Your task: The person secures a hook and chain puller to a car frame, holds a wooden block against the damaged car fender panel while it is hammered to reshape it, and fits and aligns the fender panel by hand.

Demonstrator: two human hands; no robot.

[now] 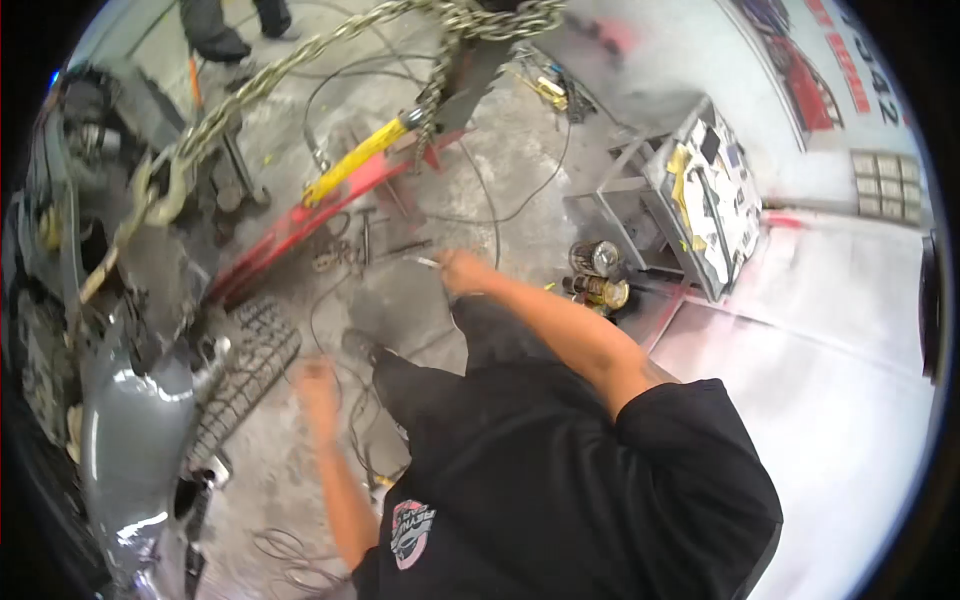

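Observation:
My right hand [464, 272] is closed around a thin silver tool [422, 261], whose bright end pokes out to the left; its exact kind does not show. Low on the left, my left hand [316, 380] is smeared by motion, so its fingers cannot be made out. It hovers beside a dark grid-patterned mat or panel [245, 365]. Left of that stands a damaged vehicle body with a shiny grey panel [140, 430]. A heavy chain [300, 65] with a hook [168, 195] runs to it above the red beam [330, 205] and the yellow bar [355, 160].
On the right stands a metal cart [715, 215] with papers and tools on top. Several cans [597, 260] sit beside it. Cables [500, 215] and hand tools [365, 235] lie across the concrete floor. Another person's legs [215, 30] show at the top left.

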